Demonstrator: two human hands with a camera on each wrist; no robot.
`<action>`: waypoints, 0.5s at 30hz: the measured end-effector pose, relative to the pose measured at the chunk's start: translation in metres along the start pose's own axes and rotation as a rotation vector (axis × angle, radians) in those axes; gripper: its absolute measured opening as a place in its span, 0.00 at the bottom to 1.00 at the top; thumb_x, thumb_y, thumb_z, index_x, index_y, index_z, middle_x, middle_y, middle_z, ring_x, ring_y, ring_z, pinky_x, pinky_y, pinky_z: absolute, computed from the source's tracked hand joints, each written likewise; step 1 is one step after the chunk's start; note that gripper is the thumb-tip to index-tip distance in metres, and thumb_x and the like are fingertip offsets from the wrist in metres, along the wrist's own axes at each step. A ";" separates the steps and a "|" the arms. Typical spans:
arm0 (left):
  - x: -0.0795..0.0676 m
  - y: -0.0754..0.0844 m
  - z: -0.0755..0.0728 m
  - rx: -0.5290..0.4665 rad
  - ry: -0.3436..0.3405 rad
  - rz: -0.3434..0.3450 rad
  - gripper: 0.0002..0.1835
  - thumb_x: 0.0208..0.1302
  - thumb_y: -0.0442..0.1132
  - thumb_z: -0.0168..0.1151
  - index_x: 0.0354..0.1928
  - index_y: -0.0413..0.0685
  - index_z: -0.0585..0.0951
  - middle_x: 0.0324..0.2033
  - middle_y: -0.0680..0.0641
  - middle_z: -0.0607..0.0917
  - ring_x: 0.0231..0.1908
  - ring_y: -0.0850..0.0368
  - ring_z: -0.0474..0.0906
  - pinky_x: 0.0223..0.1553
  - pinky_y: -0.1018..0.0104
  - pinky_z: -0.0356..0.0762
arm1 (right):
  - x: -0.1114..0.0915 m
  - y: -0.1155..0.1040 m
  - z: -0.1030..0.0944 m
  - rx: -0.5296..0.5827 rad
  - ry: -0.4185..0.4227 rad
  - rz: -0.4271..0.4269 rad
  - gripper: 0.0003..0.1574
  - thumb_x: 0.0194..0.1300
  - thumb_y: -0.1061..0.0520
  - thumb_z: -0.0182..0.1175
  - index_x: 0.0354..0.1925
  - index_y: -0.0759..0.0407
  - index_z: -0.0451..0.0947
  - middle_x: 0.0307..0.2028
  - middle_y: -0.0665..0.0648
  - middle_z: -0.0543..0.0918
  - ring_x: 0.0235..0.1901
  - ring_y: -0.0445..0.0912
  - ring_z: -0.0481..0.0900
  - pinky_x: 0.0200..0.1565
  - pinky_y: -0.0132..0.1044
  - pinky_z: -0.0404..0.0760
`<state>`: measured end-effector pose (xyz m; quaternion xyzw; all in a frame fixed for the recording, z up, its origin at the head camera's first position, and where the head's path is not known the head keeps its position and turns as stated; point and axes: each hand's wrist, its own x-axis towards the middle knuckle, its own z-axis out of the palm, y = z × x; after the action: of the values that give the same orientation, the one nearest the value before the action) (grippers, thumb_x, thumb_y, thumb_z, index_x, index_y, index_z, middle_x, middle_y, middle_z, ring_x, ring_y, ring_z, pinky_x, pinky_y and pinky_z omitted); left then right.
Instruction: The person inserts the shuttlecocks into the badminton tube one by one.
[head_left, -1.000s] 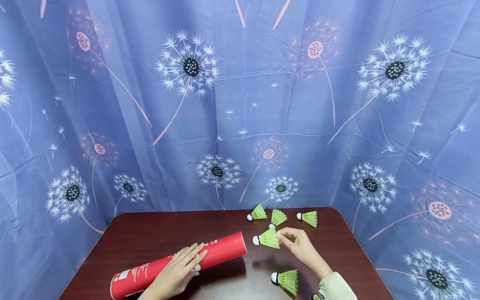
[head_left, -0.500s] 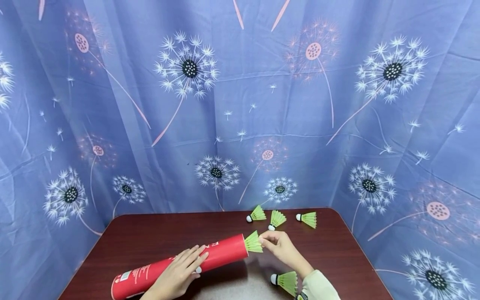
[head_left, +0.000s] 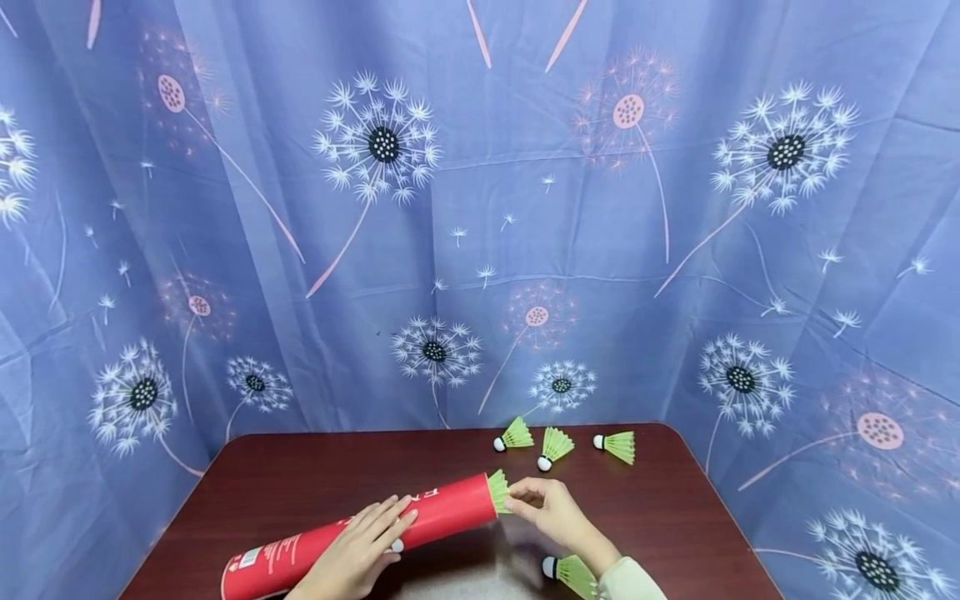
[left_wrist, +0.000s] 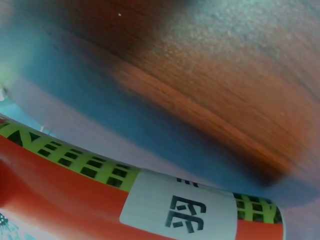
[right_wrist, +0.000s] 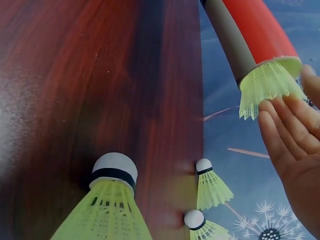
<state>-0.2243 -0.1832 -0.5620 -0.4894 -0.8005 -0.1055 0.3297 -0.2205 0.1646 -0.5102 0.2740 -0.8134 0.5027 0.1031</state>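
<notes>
A long red shuttlecock tube [head_left: 450, 510] slants across the table, its right mouth raised above the tabletop. My left hand [head_left: 360, 546] holds it around the middle, fingers laid over the top and thumb on the near side. In the left wrist view the tube [left_wrist: 60, 185] fills the lower part, and the left hand is out of sight. A yellow-green shuttlecock [right_wrist: 267, 85] is mostly inside the mouth, with only its skirt's end showing and its cork hidden. My right hand [head_left: 551, 508] pinches the skirt's edge between thumb and fingers.
Several other shuttlecocks lie on the dark wooden table [head_left: 300, 467]: one [head_left: 573, 575] near the right forearm, and at the back edge a left one [head_left: 516, 433], a middle one [head_left: 555, 447] and a right one [head_left: 617, 446]. A blue dandelion-print curtain [head_left: 480, 208] hangs behind.
My right hand has moved left, carrying the shuttlecock from beside the tube into its mouth, cork first. The left hand and tube have stayed nearly still.
</notes>
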 end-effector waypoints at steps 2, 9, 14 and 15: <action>-0.001 0.000 -0.001 -0.014 -0.014 -0.004 0.27 0.72 0.49 0.49 0.67 0.43 0.69 0.65 0.39 0.71 0.63 0.45 0.68 0.69 0.63 0.49 | -0.002 0.005 0.002 -0.023 0.017 0.020 0.04 0.57 0.67 0.66 0.34 0.67 0.82 0.28 0.60 0.85 0.27 0.37 0.79 0.29 0.33 0.81; -0.002 0.000 0.000 -0.009 -0.009 0.000 0.27 0.74 0.51 0.45 0.67 0.43 0.70 0.63 0.39 0.73 0.58 0.41 0.73 0.70 0.64 0.49 | -0.006 0.014 0.006 -0.029 0.123 0.026 0.03 0.56 0.66 0.68 0.31 0.64 0.82 0.26 0.58 0.86 0.23 0.36 0.79 0.25 0.32 0.80; -0.003 0.000 0.001 -0.011 -0.023 -0.006 0.28 0.75 0.52 0.42 0.67 0.43 0.70 0.64 0.40 0.72 0.59 0.42 0.72 0.69 0.63 0.50 | -0.006 0.014 0.010 -0.076 0.193 -0.014 0.03 0.53 0.69 0.68 0.30 0.65 0.84 0.26 0.55 0.86 0.24 0.34 0.79 0.25 0.31 0.80; -0.004 0.000 0.001 -0.010 -0.025 -0.004 0.28 0.75 0.52 0.41 0.67 0.43 0.70 0.64 0.40 0.72 0.59 0.42 0.72 0.69 0.63 0.50 | -0.006 0.014 0.011 -0.094 0.206 -0.028 0.04 0.53 0.69 0.68 0.30 0.64 0.84 0.26 0.54 0.86 0.24 0.34 0.78 0.25 0.31 0.79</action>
<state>-0.2240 -0.1853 -0.5652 -0.4905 -0.8050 -0.1042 0.3170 -0.2221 0.1621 -0.5282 0.2271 -0.8172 0.4881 0.2060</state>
